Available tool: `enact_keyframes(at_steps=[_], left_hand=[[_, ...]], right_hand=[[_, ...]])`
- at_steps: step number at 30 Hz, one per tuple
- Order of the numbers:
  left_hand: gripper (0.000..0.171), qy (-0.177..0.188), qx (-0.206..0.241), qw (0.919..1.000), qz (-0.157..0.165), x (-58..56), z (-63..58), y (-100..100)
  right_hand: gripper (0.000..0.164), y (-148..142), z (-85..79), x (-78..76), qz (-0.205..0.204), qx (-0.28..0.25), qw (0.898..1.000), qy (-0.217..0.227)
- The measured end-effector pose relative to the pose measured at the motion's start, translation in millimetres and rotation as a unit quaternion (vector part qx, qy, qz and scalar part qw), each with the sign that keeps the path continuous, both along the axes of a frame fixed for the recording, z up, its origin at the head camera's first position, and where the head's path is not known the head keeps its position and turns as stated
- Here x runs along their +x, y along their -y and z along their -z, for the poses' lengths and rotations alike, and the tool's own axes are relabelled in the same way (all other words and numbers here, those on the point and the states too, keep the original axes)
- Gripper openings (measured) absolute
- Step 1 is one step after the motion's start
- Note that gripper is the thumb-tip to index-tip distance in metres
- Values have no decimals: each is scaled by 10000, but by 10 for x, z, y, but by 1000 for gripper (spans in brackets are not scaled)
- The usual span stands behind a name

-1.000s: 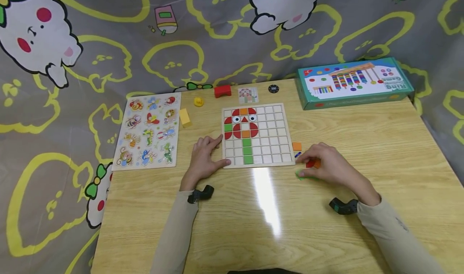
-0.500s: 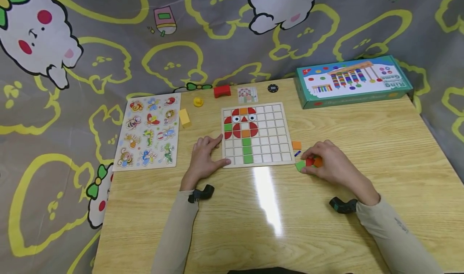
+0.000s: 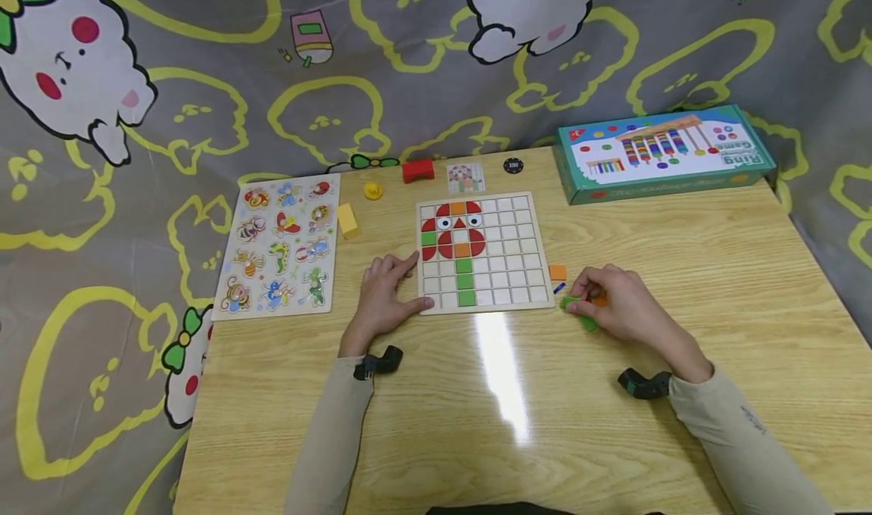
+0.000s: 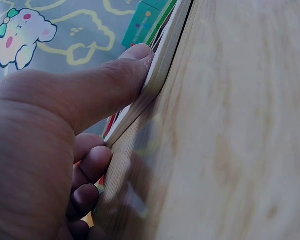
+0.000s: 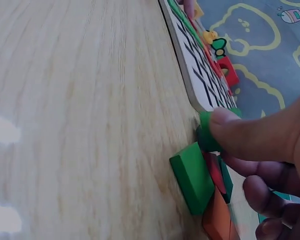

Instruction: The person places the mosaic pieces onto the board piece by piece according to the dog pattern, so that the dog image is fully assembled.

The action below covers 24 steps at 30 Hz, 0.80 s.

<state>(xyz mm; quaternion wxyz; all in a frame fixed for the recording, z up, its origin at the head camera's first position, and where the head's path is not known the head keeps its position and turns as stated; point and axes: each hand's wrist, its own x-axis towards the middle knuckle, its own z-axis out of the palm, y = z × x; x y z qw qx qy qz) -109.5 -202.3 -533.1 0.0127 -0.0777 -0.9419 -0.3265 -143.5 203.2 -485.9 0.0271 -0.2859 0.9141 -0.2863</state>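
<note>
A wooden grid board (image 3: 514, 257) lies flat on the table, with red, orange, green and eye-patterned tiles at its upper left and a green column below. My left hand (image 3: 384, 297) rests at its left edge, thumb straight over the front corner and index fingertip touching the side. To the right of the board, my right hand (image 3: 623, 303) pinches a small green block (image 5: 206, 134) between thumb and fingers. Just under that hand are another green block (image 5: 192, 177), a red piece (image 5: 215, 172) and an orange piece (image 5: 217, 215). My palm partly hides this small pile.
An orange square (image 3: 557, 273) and a thin blue piece (image 3: 559, 288) lie by the board's right edge. Behind it are a pattern card (image 3: 466, 178), a black chip (image 3: 514, 166) and a red block (image 3: 418, 170). An insect puzzle (image 3: 275, 246) stands left, a game box (image 3: 664, 155) back right.
My right hand has shifted slightly among the pieces and lifted a green block in its fingertips, with another green block now showing beneath. My left hand has stayed at the board.
</note>
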Motion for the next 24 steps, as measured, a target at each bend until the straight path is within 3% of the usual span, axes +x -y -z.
enact_keyframes(at_steps=[5,10,14,17,20,24], left_hand=[[90,-14,-65,10000,-7,-7,-3,5],[90,12,-70,10000,9,-2,-16,5],[90,34,-54,10000,-39,8,-25,22],[90,28,-38,10000,-64,12,-25,39],[90,24,-21,10000,-62,11,-14,38],[91,8,-15,10000,-34,1,-6,8]], right_hand=[[14,0,25,-43,83,-178,9997,160],[22,-13,-2,-90,-33,-669,9961,576],[23,99,-159,-113,145,-1200,9841,1302],[25,258,-259,-141,421,-1561,9738,1599],[28,386,-204,-224,522,-1759,9711,1525],[30,418,-65,-331,430,-1532,9807,1136]])
